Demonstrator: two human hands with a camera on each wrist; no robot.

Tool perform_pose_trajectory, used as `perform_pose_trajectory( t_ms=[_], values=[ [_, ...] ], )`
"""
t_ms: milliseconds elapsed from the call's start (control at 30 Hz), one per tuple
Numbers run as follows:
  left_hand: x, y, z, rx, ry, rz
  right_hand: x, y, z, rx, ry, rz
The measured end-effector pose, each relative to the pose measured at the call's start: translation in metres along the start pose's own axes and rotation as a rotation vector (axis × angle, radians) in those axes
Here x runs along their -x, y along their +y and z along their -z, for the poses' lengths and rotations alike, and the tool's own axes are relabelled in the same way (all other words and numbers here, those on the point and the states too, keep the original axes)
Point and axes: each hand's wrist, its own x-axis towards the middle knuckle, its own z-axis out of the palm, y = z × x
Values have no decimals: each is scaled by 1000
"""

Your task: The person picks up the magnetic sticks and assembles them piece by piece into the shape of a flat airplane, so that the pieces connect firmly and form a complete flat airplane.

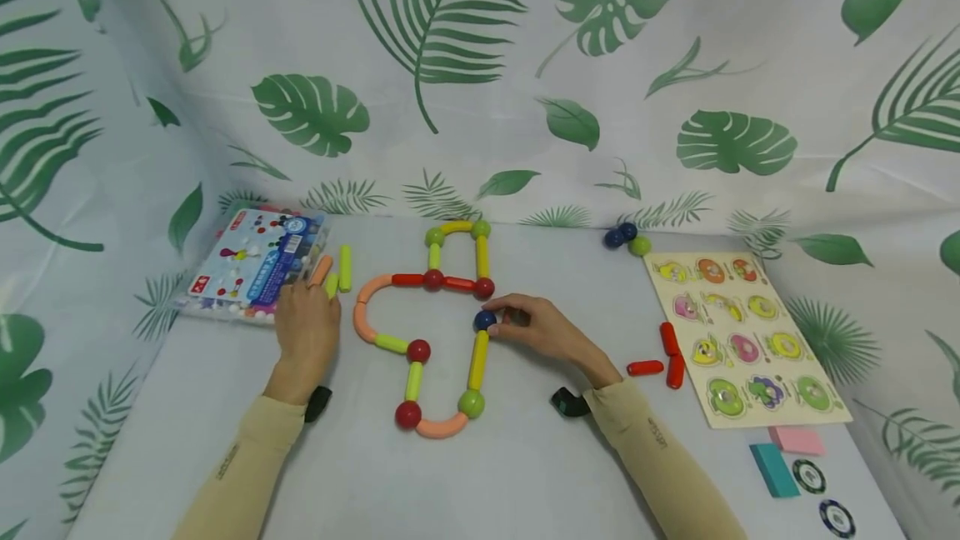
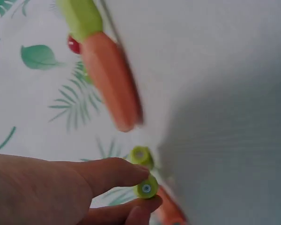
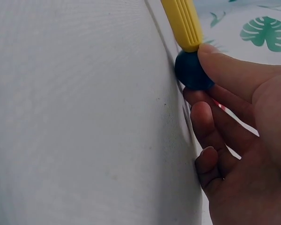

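At the left, my left hand (image 1: 307, 323) pinches a lime-green stick (image 2: 146, 188) between thumb and finger. Another green stick (image 1: 345, 267) and an orange curved piece (image 1: 321, 271) lie close beside that hand. My right hand (image 1: 543, 329) grips a dark blue ball (image 3: 193, 70) with thumb and fingertips. That ball touches the end of a yellow stick (image 1: 477, 361), whose other end meets a green ball (image 1: 471, 403). The joined outline also has red balls (image 1: 418, 351), red sticks (image 1: 408, 280) and orange arcs (image 1: 365, 319). A gap separates the blue ball from the red ball (image 1: 484, 287) above it.
A clear plastic box (image 1: 247, 261) of parts lies behind the left hand. Loose red sticks (image 1: 669, 340) are right of the right hand, beside a wooden fruit puzzle board (image 1: 742, 340). Spare blue balls (image 1: 615, 237) sit at the back. Blocks (image 1: 776, 470) and round chips (image 1: 809, 476) lie front right.
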Motion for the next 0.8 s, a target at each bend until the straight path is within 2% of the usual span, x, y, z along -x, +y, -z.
perform_pose_trajectory(
  t_ms=[133,200,267,367,433,533,633,800],
  values=[
    [5,14,13,92,29,-53,-1,-2,2,8,-2,2],
    [8,27,18,151,-3,-114,-1,-2,2,3,-1,0],
    [10,40,19,204,-75,-192,0,-3,1,-10,-2,4],
    [13,59,13,267,-226,-316,0,-2,0,-16,-6,17],
    [13,69,7,283,-310,-402,1,-2,-2,-18,-11,26],
    [12,81,-2,279,-392,-495,1,-2,-3,-19,-15,34],
    [9,89,-9,259,-430,-529,2,-2,-4,-20,-19,34],
    [7,94,-15,235,-447,-519,4,-3,-1,5,-17,36]
  ],
)
